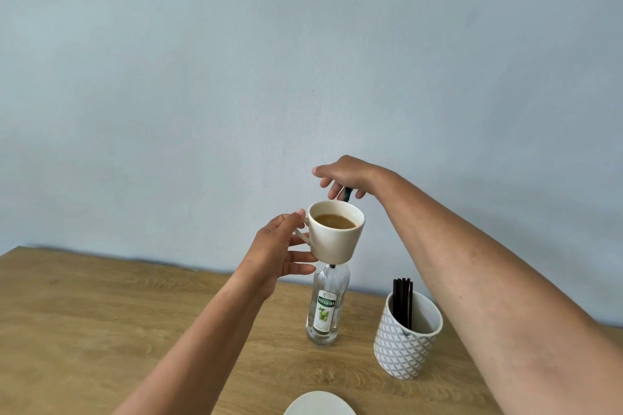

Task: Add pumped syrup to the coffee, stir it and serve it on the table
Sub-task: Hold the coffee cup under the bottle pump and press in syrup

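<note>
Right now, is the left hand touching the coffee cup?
Touching. The head view shows the left hand gripping the coffee cup by its handle, thumb at the rim.

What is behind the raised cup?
The syrup bottle stands behind the cup; a dark pump part shows above the rim, under the right hand. The cup covers the bottle's neck.
</note>
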Demonstrator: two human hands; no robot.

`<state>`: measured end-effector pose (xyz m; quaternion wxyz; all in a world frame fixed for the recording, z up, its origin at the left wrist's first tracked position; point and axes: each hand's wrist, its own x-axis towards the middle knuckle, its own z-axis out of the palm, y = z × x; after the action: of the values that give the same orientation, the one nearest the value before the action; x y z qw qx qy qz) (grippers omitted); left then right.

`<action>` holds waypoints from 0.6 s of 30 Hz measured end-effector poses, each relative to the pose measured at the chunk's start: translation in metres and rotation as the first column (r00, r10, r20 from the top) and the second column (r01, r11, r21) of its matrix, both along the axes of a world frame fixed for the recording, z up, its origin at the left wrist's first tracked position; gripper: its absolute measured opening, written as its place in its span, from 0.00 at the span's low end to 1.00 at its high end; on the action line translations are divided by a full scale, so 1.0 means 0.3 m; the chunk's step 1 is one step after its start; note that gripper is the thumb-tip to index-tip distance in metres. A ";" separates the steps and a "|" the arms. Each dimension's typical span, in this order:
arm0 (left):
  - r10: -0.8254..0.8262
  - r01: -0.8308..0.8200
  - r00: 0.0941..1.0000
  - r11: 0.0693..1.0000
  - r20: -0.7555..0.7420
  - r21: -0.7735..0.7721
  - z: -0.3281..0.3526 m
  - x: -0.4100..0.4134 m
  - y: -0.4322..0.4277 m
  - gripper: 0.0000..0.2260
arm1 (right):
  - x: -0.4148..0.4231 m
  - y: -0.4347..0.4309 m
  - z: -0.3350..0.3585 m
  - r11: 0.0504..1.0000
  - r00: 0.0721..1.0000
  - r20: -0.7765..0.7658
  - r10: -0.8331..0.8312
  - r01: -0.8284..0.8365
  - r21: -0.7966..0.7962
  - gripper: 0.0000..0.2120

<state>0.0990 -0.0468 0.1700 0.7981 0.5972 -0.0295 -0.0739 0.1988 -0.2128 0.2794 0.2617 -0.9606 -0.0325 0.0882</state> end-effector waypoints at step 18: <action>-0.003 0.003 1.000 1.000 -0.006 0.005 -0.004 -0.003 -0.008 0.13 | 0.013 0.001 -0.069 0.997 0.998 -0.005 -0.058 0.058 0.058 0.21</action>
<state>0.0982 -0.0491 0.1687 0.7967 0.5989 -0.0280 -0.0768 0.2028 -0.2126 0.2587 0.2919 -0.9530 -0.0069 0.0812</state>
